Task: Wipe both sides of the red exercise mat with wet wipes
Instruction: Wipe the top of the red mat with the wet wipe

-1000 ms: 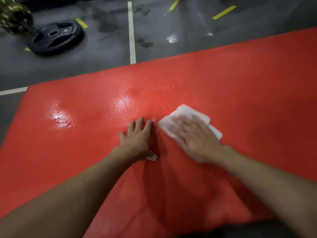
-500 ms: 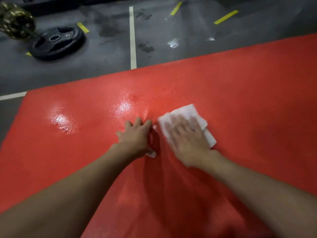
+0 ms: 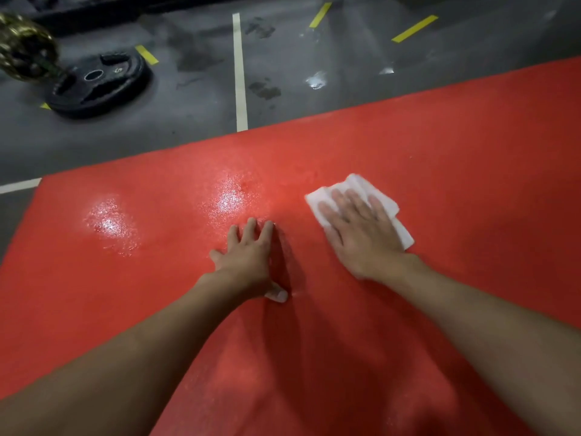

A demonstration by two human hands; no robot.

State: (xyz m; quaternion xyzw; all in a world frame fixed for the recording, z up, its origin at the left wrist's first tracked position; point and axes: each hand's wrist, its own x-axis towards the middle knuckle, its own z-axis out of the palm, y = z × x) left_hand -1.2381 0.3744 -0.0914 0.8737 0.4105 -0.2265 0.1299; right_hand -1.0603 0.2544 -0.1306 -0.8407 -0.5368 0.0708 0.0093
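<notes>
The red exercise mat (image 3: 456,152) lies flat on the grey floor and fills most of the view. Its left part shines wet in two patches. My right hand (image 3: 361,234) lies flat with straight fingers on a folded white wet wipe (image 3: 327,191), pressing it onto the mat right of centre. My left hand (image 3: 248,262) rests flat on the mat beside it, fingers spread and pointing away from me. A small white scrap (image 3: 278,295) shows under the heel of my left hand.
A black weight plate (image 3: 97,86) lies on the grey floor at the far left, next to a blurred golden object (image 3: 25,45). White (image 3: 240,73) and yellow (image 3: 413,28) floor lines run beyond the mat's far edge.
My right hand has slid the wipe away from me and to the right, opening a gap from my left hand. My left hand has stayed planted on the mat.
</notes>
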